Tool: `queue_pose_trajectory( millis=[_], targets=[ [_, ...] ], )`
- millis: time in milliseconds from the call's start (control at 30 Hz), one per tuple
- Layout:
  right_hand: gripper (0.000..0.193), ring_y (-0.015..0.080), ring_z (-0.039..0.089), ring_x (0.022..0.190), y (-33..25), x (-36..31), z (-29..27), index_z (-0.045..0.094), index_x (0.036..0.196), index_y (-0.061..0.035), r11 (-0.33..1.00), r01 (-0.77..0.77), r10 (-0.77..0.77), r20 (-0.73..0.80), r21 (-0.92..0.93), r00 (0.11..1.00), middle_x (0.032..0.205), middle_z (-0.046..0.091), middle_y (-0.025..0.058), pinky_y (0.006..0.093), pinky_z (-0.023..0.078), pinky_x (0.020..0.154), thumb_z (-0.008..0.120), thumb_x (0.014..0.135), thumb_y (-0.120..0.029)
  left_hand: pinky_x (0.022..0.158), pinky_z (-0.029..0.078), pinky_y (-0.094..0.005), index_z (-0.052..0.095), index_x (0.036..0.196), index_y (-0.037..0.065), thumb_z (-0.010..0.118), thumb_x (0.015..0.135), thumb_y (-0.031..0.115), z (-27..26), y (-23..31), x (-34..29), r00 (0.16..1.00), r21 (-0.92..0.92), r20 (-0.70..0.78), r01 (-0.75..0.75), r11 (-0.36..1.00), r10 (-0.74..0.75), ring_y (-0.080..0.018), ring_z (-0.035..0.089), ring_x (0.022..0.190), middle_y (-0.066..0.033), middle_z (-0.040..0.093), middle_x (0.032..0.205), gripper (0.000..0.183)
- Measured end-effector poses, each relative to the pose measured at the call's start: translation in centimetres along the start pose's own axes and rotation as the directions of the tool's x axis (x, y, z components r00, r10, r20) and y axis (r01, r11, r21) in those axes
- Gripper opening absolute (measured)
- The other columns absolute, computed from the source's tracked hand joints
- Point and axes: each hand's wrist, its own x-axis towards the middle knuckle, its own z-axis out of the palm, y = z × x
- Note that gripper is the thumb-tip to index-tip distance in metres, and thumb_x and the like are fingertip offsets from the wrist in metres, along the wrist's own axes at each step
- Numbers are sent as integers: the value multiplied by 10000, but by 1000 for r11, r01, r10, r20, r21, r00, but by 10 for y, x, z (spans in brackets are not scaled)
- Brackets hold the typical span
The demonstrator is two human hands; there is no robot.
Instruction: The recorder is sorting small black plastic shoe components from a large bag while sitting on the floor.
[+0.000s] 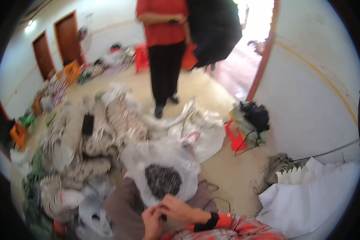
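Note:
My left hand (151,222) and my right hand (177,209) meet close in front of my body, fingers pinched together. A small dark piece (163,217) shows between them, too small to name. Just beyond my hands, a clear plastic bag (134,160) lies spread open across my lap. Inside it sits a heap of small, dark, shiny pieces (163,182). My right wrist wears a black band (207,222) below a red plaid sleeve.
Rolled bundles of beige strips (124,116) are piled at the left. White sheeting (208,136) lies ahead, and white cloth (308,200) at the right. A red stool (235,136) stands by a black bag (255,116). A person in red (164,28) stands ahead with a dark umbrella (214,30).

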Motion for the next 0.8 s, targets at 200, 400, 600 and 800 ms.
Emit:
queue_pose_trajectory(
  millis=[200,400,600,800],
  targets=[
    [148,281,502,737,4,12,-22,559,876,-13,998,-63,60,-90,-30,994,819,517,121,346,428,629,587,734,-48,604,416,-178,576,1053,-30,565,848,78,16,30,6,985,214,166,-90,973,54,-25,508,697,8,607,800,232],
    [83,322,501,665,3,18,-15,520,832,-6,985,-169,174,-138,44,975,754,496,136,367,418,575,571,784,-51,600,402,-178,522,1136,-10,537,876,113,12,26,0,952,293,234,-262,919,197,-16,471,697,13,600,805,288],
    [88,327,499,653,1,17,-15,510,830,-14,941,-318,330,-106,116,938,737,493,142,374,407,556,568,812,-79,613,410,-189,531,1124,-25,539,873,100,11,24,3,969,159,206,-170,973,136,-22,486,718,7,603,839,280],
    [107,320,501,631,4,19,-10,512,822,-14,981,-193,192,-180,11,965,733,497,134,377,403,530,592,795,-81,681,440,-209,558,1061,-36,510,845,21,15,34,6,982,-83,187,-12,996,27,-70,548,761,-25,608,864,229]
  ],
)
